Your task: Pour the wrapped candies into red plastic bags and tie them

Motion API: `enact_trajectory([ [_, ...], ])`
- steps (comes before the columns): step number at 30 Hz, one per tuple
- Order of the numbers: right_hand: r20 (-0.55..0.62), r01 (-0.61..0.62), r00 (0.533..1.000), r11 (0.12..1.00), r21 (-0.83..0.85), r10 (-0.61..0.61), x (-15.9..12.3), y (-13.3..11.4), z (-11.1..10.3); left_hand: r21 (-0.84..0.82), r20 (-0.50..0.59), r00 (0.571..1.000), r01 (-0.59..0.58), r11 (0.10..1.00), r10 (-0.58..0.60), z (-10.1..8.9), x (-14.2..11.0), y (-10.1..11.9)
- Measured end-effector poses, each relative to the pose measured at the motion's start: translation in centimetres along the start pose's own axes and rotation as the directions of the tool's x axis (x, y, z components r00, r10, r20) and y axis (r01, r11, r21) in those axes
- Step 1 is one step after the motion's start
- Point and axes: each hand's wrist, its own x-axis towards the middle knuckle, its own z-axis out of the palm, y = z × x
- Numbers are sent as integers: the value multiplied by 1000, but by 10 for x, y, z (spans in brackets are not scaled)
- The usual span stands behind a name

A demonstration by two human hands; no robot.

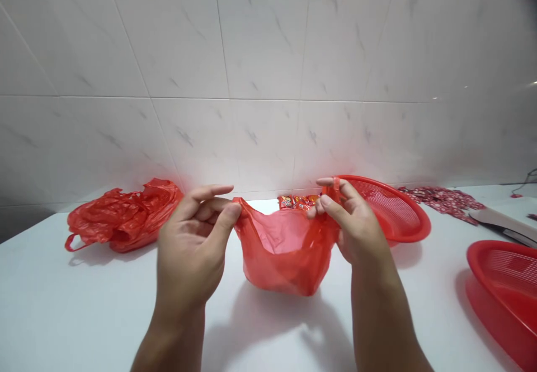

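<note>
A thin red plastic bag (285, 249) hangs between my two hands just above the white table (62, 305), its mouth pulled wide. My left hand (195, 243) pinches the bag's left edge between thumb and fingers. My right hand (350, 224) pinches the right edge, with a handle loop looped near the fingertips. The bag's bottom touches or nearly touches the table. Small red snack packets (297, 201) lie just behind the bag.
A heap of crumpled red plastic bags (123, 215) lies at the left. A red mesh basket (394, 207) stands behind my right hand, another red basket (507, 288) at the right edge. More red packets (440, 198) lie far right against the tiled wall.
</note>
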Motion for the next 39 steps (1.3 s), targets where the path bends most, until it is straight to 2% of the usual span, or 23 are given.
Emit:
enact_trajectory([
  [2, 33, -8, 999, 999, -44, 10, -6, -1, 10, 30, 41, 999, 4, 1000, -5, 3, -4, 3],
  [4, 125, -40, 990, 985, -166, 62, -12, -3, 19, 88, 189, 980, 44, 995, -60, 3, -7, 3],
  [7, 312, -57, 930, 917, -394, 192, -19, -6, 31, 144, 376, 923, 25, 989, -78, 4, -13, 1],
  [10, 460, 5, 865, 913, -407, 200, -21, -7, 41, 99, 488, 872, -35, 995, -18, 6, -19, 1],
  [12, 503, 12, 840, 921, -389, 201, -20, -7, 43, 93, 496, 868, -73, 993, 17, 6, -20, 1],
  [15, 539, -33, 784, 888, -458, 307, -20, -4, 41, 169, 446, 894, -136, 976, 48, 2, -18, 1],
  [18, 569, -29, 746, 871, -491, 345, -19, -3, 37, 199, 504, 864, -115, 973, -2, -3, -15, 4],
  [22, 556, -70, 771, 908, -413, 312, -17, -3, 30, 260, 620, 765, 12, 966, -176, -5, -16, 10],
  [24, 548, -129, 780, 935, -330, 301, -17, -3, 27, 280, 643, 735, 34, 959, -214, -4, -16, 10],
  [25, 549, -147, 781, 943, -300, 297, -17, -3, 27, 284, 640, 738, 31, 958, -213, -4, -16, 10],
  [27, 536, -137, 796, 946, -293, 281, -17, -2, 27, 300, 605, 772, 2, 954, -192, -4, -16, 9],
  [30, 439, -123, 861, 943, -309, 256, -15, 2, 30, 331, 542, 826, -45, 943, -151, -7, -15, 8],
  [32, 366, -168, 895, 953, -252, 255, -13, 6, 31, 300, 544, 829, -49, 953, -129, -10, -15, 9],
  [33, 346, -186, 903, 958, -218, 254, -11, 8, 31, 269, 563, 817, -41, 962, -123, -11, -15, 9],
  [35, 369, -183, 898, 966, -182, 240, -9, 10, 28, 207, 608, 786, -24, 978, -109, -14, -14, 9],
  [39, 523, -80, 838, 982, -169, 158, -10, 7, 21, 117, 625, 774, 33, 993, -99, -13, -13, 1],
])
